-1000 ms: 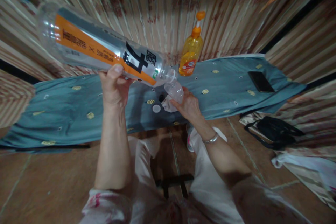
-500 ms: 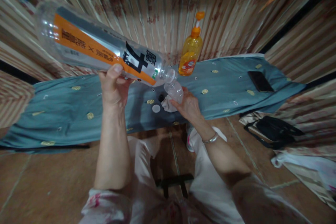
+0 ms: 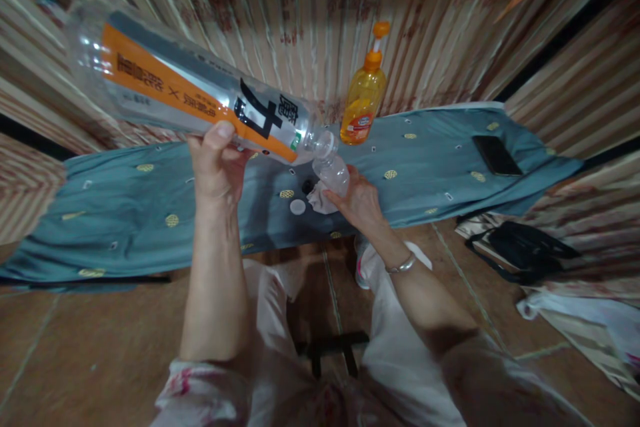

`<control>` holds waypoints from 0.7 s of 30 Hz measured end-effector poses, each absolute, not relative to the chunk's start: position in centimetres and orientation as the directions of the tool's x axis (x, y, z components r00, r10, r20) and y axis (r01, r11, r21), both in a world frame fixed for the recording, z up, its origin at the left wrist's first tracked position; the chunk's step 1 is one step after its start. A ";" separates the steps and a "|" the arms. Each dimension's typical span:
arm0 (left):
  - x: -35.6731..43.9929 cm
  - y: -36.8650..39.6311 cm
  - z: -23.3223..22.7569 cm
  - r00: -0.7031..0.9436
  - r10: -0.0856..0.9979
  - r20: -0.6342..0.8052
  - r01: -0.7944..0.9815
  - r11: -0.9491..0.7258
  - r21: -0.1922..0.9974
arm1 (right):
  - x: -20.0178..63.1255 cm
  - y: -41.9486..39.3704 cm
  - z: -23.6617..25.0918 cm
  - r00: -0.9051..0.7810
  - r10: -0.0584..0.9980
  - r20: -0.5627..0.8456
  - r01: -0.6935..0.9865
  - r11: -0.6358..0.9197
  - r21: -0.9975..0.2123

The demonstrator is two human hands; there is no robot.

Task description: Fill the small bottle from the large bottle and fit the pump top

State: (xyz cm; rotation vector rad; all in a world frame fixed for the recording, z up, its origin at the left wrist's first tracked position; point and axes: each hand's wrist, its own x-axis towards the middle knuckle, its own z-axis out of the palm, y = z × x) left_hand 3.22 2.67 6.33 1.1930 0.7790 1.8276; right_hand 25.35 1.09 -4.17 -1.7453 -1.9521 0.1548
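Observation:
A large clear plastic bottle with an orange and silver label is tilted on its side, its neck pointing down to the right. My left hand is closed around its underside. The bottle's mouth meets the top of a small clear bottle, which my right hand grips from the right. Whether liquid is flowing between them I cannot tell. Just below the small bottle lies a crumpled whitish cloth. Beside it are a white round cap and a small black piece.
An orange pump bottle stands at the back of the narrow table with a teal patterned cloth. A dark phone lies at the right end. A black bag is low on the right. Pleated curtains hang behind.
Hardly anything differs. Both hands hold the two bottles in nearly the same place, mouth to mouth.

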 end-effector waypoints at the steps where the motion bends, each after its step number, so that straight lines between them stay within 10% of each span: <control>1: 3.2 2.7 6.4 -0.230 0.870 0.436 -0.279 -0.488 0.827 | 25.3 1.1 -4.2 -0.041 0.955 0.292 0.898 0.163 -0.408; 21: 3.5 2.8 6.4 -0.263 0.858 0.441 -0.341 -0.510 0.790 | 25.5 1.2 -4.5 -0.051 0.950 0.307 0.896 0.179 -0.406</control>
